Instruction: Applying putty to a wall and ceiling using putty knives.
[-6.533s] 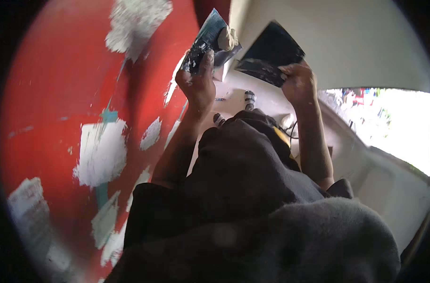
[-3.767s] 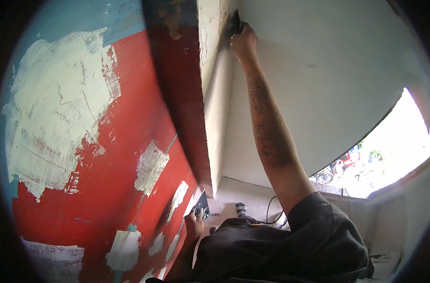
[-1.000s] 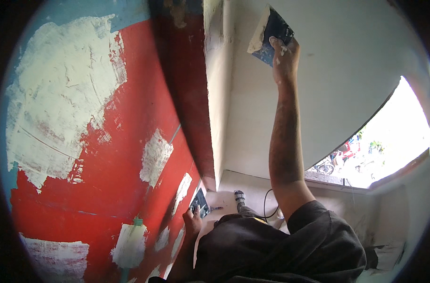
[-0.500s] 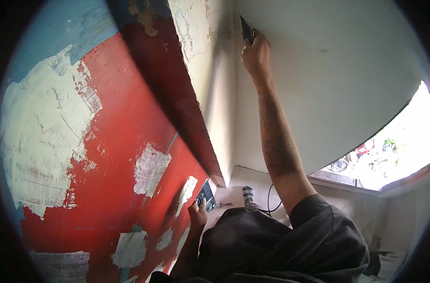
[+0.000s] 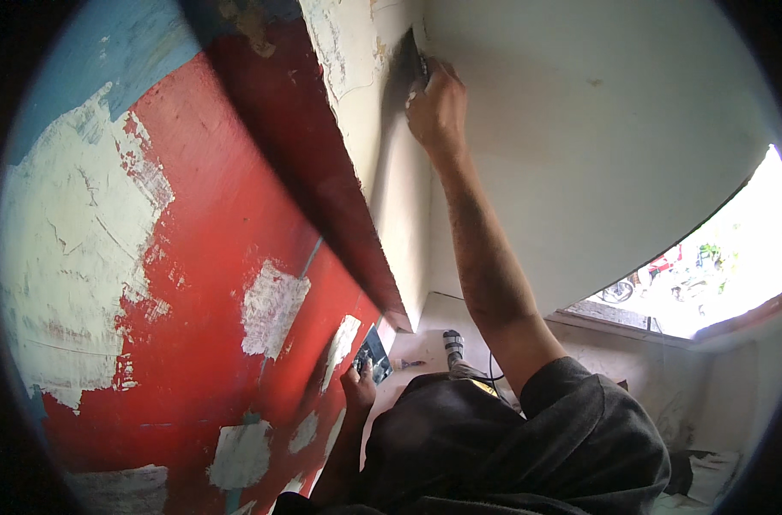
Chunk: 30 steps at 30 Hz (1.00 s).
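High up at the inner corner, my right hand [image 5: 440, 105] grips a dark putty knife [image 5: 424, 72], with its blade at the cream strip of wall [image 5: 356, 64]. The blade is partly lost in the hand's shadow. Beside it stretches the smooth pale wall [image 5: 579, 154]. Low down, my left hand [image 5: 359, 388] holds a flat dark plate [image 5: 374, 352] with whitish smears on it, close to the red wall [image 5: 228, 189]. Rough white filler patches [image 5: 73, 249] cover parts of that red and blue surface.
A small paintbrush [image 5: 408, 364] lies on the floor near my sandalled foot [image 5: 452, 345]. A black cable [image 5: 494, 369] runs beside my leg. At the right is a bright opening [image 5: 717, 266] with bikes outside. Crumpled paper-like material [image 5: 712, 472] lies at lower right.
My right hand with the putty knife has moved left and slightly down, from the pale wall to the corner with the cream strip. My left hand still holds the plate in nearly the same place.
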Tool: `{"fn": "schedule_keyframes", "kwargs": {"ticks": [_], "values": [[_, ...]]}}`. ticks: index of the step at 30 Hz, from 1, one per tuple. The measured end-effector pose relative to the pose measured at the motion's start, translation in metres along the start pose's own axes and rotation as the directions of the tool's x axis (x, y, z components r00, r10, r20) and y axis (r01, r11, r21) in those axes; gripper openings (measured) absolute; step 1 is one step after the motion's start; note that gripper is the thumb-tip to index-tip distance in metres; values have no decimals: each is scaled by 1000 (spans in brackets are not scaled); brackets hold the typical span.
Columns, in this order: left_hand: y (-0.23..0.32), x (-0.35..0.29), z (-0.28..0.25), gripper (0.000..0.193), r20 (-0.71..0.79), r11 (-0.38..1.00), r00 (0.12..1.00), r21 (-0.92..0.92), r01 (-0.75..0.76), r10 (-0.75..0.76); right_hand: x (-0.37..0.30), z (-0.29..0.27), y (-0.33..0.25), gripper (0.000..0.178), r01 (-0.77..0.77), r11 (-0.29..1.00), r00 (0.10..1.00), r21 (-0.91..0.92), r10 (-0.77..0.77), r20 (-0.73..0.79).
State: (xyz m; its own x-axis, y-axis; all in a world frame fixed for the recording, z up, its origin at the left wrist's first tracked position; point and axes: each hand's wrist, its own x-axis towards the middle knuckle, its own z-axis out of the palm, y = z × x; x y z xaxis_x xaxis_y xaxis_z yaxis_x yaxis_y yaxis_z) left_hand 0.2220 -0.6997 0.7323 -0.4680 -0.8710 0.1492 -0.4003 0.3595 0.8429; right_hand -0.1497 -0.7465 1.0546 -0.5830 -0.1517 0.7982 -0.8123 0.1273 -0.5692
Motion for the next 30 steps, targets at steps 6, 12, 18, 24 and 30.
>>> {"fn": "schedule_keyframes", "kwargs": {"ticks": [6,12,18,24,30], "values": [[-12,1,8,28,96,999,995,43,18,-22,-29,-24,-51,32,79,987,996,143,-82,18],[37,2,8,28,152,1000,988,-14,8,-6,-33,-68,-40,27,12,971,1000,238,-13,1],[31,-2,7,28,39,994,994,-56,-96,98,56,-45,14,24,-228,968,974,107,227,26],[31,-1,7,30,53,997,998,-62,-42,45,84,-15,6,26,-48,998,998,43,50,-44],[16,3,8,33,97,999,995,-27,-34,36,85,9,-8,24,25,998,989,54,-17,-145]]}}
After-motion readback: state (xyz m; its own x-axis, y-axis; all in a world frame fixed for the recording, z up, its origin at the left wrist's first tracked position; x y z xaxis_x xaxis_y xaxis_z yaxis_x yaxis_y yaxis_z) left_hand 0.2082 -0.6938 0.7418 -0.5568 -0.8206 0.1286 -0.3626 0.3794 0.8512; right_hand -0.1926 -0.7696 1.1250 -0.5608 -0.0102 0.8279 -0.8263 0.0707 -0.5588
